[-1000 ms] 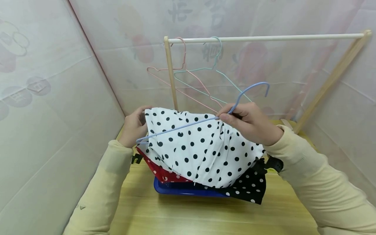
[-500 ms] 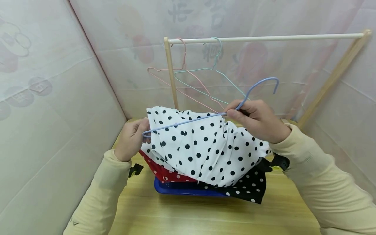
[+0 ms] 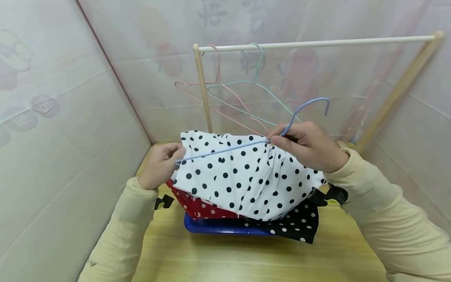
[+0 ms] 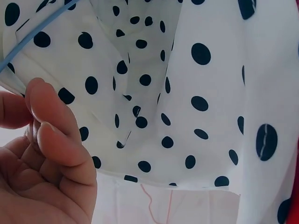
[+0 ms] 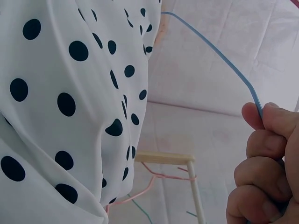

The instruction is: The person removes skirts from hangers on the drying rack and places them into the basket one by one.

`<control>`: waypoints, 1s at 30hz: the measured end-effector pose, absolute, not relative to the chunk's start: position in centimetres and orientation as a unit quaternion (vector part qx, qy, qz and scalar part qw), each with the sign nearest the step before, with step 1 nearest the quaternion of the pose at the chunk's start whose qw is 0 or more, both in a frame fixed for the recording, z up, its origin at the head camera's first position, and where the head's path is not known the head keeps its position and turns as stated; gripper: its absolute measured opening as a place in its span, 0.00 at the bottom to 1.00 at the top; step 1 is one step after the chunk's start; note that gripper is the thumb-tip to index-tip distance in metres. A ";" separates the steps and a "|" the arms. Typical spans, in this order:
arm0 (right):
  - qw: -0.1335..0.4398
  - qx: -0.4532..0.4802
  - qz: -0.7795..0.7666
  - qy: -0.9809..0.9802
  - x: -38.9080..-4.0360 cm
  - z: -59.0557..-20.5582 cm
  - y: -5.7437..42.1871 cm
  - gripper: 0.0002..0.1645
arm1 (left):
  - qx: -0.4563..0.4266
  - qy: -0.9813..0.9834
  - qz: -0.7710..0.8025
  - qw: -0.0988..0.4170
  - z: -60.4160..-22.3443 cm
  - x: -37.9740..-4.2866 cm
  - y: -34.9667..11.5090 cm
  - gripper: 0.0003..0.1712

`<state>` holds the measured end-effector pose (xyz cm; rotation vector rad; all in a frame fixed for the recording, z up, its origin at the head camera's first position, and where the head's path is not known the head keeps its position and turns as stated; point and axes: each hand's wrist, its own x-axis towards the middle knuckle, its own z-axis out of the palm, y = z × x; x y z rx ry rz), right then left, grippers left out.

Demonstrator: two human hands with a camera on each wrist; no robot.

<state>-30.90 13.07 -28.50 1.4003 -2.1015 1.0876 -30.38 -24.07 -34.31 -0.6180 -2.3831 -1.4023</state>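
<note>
My right hand (image 3: 306, 145) grips a blue clothes hanger (image 3: 225, 150) by the neck, its hook pointing up and right. The hanger's long arm crosses in front of a white garment with black polka dots (image 3: 232, 176). With thumb and fingers, my left hand (image 3: 158, 162) pinches the garment's left edge, right where the hanger's end lies. In the left wrist view, the garment (image 4: 201, 79) hangs in folds beside the fingers. The right wrist view shows the hanger (image 5: 224, 56) running from the right hand (image 5: 266, 168) toward the cloth.
Beneath lies a blue basket (image 3: 229, 229) on the wooden table (image 3: 225, 258). Red dotted cloth (image 3: 193, 205) and black dotted cloth (image 3: 301, 223) spill over its rim. Behind, a pink hanger (image 3: 218, 66) and a green hanger (image 3: 260, 62) hang from the rack's white rail (image 3: 317, 44).
My left hand has come from the garment's upper left corner down to its left edge by the hanger's end. My right hand and the hanger have shifted slightly right.
</note>
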 end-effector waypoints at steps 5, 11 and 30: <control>0.186 0.520 0.389 -0.737 -30.8 -28.5 13.0 0.10 | -0.210 -0.840 -0.481 0.140 -34.4 -30.8 -24.0 0.16; 0.176 0.542 0.391 -0.723 -30.6 -28.5 12.8 0.08 | -0.217 -0.852 -0.446 0.165 -34.8 -31.5 -23.7 0.15; 0.159 0.586 0.428 -0.670 -30.2 -28.4 12.9 0.09 | -0.169 -0.867 -0.449 0.137 -35.4 -34.0 -24.3 0.17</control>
